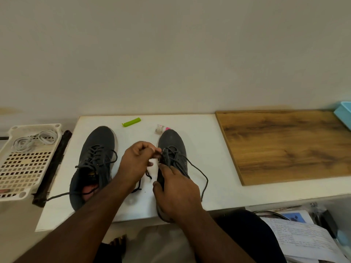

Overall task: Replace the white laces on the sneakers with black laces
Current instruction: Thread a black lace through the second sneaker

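Observation:
Two dark grey sneakers stand on a white board (205,133), toes pointing away from me. The left sneaker (95,154) is laced with a black lace whose ends trail loose toward the board's left edge. My left hand (135,162) pinches the black lace (197,168) at the eyelets of the right sneaker (173,147). My right hand (176,188) grips that sneaker around its collar and tongue. A long free end of the lace loops off to the right. White laces (34,142) lie coiled in a basket at the left.
A white perforated basket (24,168) sits at the far left beside a dark bar (53,168). A green clip (131,122) and a small labelled bottle (161,128) lie behind the sneakers. A wooden board (284,145) lies to the right, papers (300,236) below it.

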Motion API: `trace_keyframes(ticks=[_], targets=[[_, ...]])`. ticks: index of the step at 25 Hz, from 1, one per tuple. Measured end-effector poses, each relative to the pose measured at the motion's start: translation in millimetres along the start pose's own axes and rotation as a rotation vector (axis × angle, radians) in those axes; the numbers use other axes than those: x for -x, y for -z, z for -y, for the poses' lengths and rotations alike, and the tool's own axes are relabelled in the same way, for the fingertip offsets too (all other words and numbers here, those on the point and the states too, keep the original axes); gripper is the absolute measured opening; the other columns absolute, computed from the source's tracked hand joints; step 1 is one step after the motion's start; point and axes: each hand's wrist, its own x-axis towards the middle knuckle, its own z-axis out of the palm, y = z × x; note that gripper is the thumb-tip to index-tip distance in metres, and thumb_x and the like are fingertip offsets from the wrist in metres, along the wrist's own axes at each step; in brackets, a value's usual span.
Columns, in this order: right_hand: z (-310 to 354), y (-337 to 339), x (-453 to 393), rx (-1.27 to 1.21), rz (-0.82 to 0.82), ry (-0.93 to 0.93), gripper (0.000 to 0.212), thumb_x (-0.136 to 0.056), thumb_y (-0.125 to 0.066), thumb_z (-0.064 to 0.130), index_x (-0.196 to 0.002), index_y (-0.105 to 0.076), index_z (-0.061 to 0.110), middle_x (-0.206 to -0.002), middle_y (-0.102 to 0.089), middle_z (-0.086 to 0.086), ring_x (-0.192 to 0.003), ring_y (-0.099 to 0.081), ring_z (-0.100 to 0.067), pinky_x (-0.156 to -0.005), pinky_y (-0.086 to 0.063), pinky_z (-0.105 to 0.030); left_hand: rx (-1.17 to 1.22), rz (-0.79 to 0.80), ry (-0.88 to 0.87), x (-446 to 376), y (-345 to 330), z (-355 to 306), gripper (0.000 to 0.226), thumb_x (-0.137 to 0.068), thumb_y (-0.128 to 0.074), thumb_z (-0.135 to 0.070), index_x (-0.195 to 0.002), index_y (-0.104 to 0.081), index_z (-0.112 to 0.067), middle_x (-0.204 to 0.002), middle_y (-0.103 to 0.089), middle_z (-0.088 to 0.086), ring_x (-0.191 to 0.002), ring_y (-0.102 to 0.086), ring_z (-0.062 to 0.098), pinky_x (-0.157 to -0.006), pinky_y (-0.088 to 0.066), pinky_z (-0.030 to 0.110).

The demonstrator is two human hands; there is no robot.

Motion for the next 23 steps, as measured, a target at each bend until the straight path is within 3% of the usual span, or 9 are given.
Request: trace_keyframes(ticks=[3, 5, 10, 15, 16, 18, 20, 21, 23], targets=[[-2, 3, -4, -0.008, 0.018, -0.008, 0.05, -0.098, -0.044, 0.045, -0.146, -0.038, 0.034, -0.138, -0.054, 0.006, -0.112, -0.06, -0.023, -0.088, -0.053, -0.039, 0.413, -0.092, -0.019, 2, 5, -14, 0.015, -0.104, -0.044, -0.015, -0.094, -0.055, -0.013, -0.089, -0.073, 0.006, -0.092, -0.073, 0.023, -0.076, -0.058, 0.035], [-2, 3, -7, -0.022, 0.041, -0.009, 0.048, -0.097, -0.046, 0.045, -0.143, -0.041, 0.034, -0.135, -0.056, 0.006, -0.111, -0.061, -0.022, -0.088, -0.053, -0.038, 0.446, -0.091, 0.027, 0, 10, -17, 0.012, -0.104, -0.045, -0.015, -0.096, -0.054, -0.014, -0.084, -0.068, 0.006, -0.088, -0.072, 0.023, -0.073, -0.058, 0.034], [-5, 2, -14, -0.073, 0.045, -0.005, 0.043, -0.097, -0.048, 0.049, -0.138, -0.043, 0.037, -0.126, -0.059, 0.007, -0.104, -0.061, -0.018, -0.084, -0.053, -0.036, -0.452, 0.123, -0.099, -11, 14, 4, 0.01, -0.093, -0.066, -0.023, -0.099, -0.068, -0.031, -0.091, -0.07, -0.013, -0.08, -0.067, 0.006, -0.079, -0.056, 0.03], [-2, -1, -22, -0.033, 0.062, -0.008, 0.056, -0.097, -0.047, 0.052, -0.148, -0.03, 0.034, -0.134, -0.056, 0.005, -0.115, -0.059, -0.02, -0.091, -0.049, -0.038, -0.667, 0.126, -0.139, -17, 9, 2, 0.013, -0.098, -0.057, -0.027, -0.091, -0.068, -0.032, -0.08, -0.069, -0.014, -0.074, -0.066, -0.002, -0.083, -0.056, 0.032], [-2, -1, -23, -0.025, 0.066, -0.018, 0.057, -0.097, -0.047, 0.051, -0.149, -0.03, 0.033, -0.137, -0.056, 0.005, -0.118, -0.058, -0.02, -0.092, -0.049, -0.038, -0.569, 0.079, -0.172, -16, 8, -1, 0.016, -0.1, -0.053, -0.027, -0.089, -0.066, -0.029, -0.082, -0.072, -0.01, -0.08, -0.068, 0.002, -0.085, -0.056, 0.035], [-3, 0, -24, -0.029, 0.075, -0.033, 0.057, -0.097, -0.048, 0.051, -0.148, -0.031, 0.032, -0.138, -0.055, 0.004, -0.118, -0.058, -0.021, -0.093, -0.049, -0.039, -0.034, -0.037, -0.163, -13, 11, -13, 0.025, -0.106, -0.042, -0.025, -0.089, -0.059, -0.018, -0.085, -0.074, -0.001, -0.086, -0.071, 0.015, -0.083, -0.058, 0.037], [-4, 1, -23, -0.044, 0.077, -0.034, 0.056, -0.096, -0.048, 0.051, -0.147, -0.033, 0.033, -0.136, -0.056, 0.005, -0.116, -0.059, -0.021, -0.091, -0.05, -0.039, 0.418, -0.091, -0.037, -11, 17, -24, 0.026, -0.107, -0.038, -0.021, -0.087, -0.051, -0.013, -0.071, -0.066, 0.007, -0.069, -0.067, 0.023, -0.073, -0.061, 0.036], [-4, 1, -23, -0.049, 0.074, -0.032, 0.055, -0.096, -0.048, 0.051, -0.146, -0.034, 0.033, -0.135, -0.056, 0.006, -0.115, -0.059, -0.02, -0.09, -0.05, -0.039, 0.379, -0.108, -0.008, -12, 20, -25, 0.023, -0.105, -0.041, -0.02, -0.086, -0.051, -0.015, -0.065, -0.059, 0.006, -0.06, -0.06, 0.022, -0.067, -0.06, 0.033], [-4, 0, -22, -0.05, 0.069, -0.031, 0.052, -0.096, -0.048, 0.051, -0.143, -0.036, 0.033, -0.132, -0.057, 0.006, -0.112, -0.059, -0.02, -0.087, -0.05, -0.038, -0.252, -0.032, -0.071, -16, 23, -17, 0.016, -0.1, -0.052, -0.025, -0.086, -0.059, -0.023, -0.065, -0.056, -0.002, -0.055, -0.054, 0.013, -0.061, -0.05, 0.025]])
